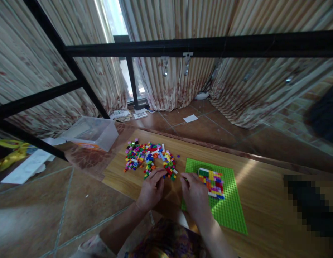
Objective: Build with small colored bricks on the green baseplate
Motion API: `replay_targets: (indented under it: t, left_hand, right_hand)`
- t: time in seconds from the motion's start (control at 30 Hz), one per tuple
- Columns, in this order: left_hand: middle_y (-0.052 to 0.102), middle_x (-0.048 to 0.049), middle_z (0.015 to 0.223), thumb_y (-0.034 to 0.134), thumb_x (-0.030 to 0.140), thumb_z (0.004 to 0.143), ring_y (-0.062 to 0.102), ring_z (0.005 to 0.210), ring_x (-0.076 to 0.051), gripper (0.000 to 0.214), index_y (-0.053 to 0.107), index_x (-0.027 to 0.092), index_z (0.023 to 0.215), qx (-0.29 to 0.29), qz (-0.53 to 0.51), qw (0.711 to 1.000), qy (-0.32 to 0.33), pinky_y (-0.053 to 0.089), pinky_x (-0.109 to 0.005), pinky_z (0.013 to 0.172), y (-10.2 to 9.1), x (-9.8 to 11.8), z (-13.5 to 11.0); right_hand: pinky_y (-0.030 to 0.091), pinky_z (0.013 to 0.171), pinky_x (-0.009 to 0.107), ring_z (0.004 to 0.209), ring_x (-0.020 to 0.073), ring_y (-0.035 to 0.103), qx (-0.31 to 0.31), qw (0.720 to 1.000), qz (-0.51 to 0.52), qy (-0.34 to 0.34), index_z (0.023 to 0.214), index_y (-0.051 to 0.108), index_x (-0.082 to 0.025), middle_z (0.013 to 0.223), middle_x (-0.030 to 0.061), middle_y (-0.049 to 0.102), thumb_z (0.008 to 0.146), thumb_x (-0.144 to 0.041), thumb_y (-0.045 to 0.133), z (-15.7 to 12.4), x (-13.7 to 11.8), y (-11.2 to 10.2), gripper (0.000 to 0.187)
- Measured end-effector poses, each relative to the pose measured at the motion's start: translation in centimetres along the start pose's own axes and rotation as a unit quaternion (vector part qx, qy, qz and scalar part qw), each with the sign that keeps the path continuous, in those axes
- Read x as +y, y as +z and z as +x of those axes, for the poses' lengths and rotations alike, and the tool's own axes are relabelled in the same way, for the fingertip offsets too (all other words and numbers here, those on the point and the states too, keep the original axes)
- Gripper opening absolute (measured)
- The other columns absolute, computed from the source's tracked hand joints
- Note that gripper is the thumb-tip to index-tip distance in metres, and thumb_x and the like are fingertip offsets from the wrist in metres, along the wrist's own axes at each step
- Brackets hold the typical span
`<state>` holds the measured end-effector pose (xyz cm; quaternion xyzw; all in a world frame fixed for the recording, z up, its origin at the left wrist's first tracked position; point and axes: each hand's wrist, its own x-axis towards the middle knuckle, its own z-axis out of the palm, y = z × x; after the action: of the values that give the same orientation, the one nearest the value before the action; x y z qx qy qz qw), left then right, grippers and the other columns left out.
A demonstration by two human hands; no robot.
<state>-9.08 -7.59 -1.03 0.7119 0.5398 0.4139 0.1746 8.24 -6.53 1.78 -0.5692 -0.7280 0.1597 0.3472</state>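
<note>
Loose toy building bricks (139,157) in many colours lie in a spread pile on the wooden table. My left hand (151,190) is at the pile's near edge, its fingers curled and closed together; whatever they may hold is too small to make out. To its right, my right hand (196,191) reaches over the left part of a green studded baseplate (231,211). Its thumb and forefinger are closed in a pinch, with their contents hidden. Beside that hand, a multicoloured block of joined bricks (216,184) sits on the baseplate, partly covered by the hand.
A clear plastic bin (102,134) stands beyond the table's left end. Black metal bars (155,49) cross above the far side, in front of striped curtains (182,82). A pixelated dark patch covers the table's right side.
</note>
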Motion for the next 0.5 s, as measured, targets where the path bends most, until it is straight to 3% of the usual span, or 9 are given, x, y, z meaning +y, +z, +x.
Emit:
replay_targets:
  t: [0.13,0.3,0.4,0.5]
  left_hand:
    - [0.061,-0.0083,0.113,0.045,0.011,0.088,0.057,0.109,-0.017,0.029,0.059,0.020,0.111,0.026,0.001,0.999,-0.022,0.048,-0.034,0.095,-0.1,-0.4,-0.3]
    - [0.061,-0.0082,0.111,0.045,0.012,0.087,0.057,0.108,-0.018,0.027,0.060,0.020,0.108,0.045,-0.007,0.998,-0.043,0.048,-0.035,0.094,-0.1,-0.8,-0.3]
    - [0.062,-0.0073,0.107,0.048,0.017,0.088,0.058,0.103,-0.018,0.024,0.060,0.020,0.108,0.050,-0.026,0.997,-0.058,0.048,-0.034,0.091,-0.3,-0.5,-0.2]
    - [0.064,-0.0060,0.102,0.052,0.022,0.088,0.060,0.092,-0.016,0.023,0.060,0.020,0.109,0.048,-0.061,0.993,-0.093,0.049,-0.031,0.083,-0.6,0.6,-0.2]
  right_hand:
    - [0.042,0.067,0.027,0.077,0.0180,0.061,-0.073,0.993,-0.096,0.011,0.090,0.065,-0.017,0.085,0.0082,0.066,0.089,-0.015,0.043,1.9,-0.2,2.7,0.022]
    - [0.038,0.062,0.028,0.070,0.0178,0.059,-0.114,0.981,-0.152,0.033,0.083,0.065,-0.016,0.083,0.0096,0.064,0.089,-0.014,0.043,2.9,0.3,3.7,0.023]
    - [0.039,0.064,0.027,0.071,0.0170,0.059,-0.089,0.990,-0.104,0.034,0.081,0.065,-0.017,0.083,0.0085,0.064,0.089,-0.016,0.044,2.6,0.3,2.9,0.022]
    - [0.041,0.069,0.027,0.076,0.0166,0.060,-0.052,0.998,0.009,0.041,0.084,0.065,-0.018,0.084,0.0066,0.065,0.089,-0.021,0.047,1.7,-0.2,1.3,0.019]
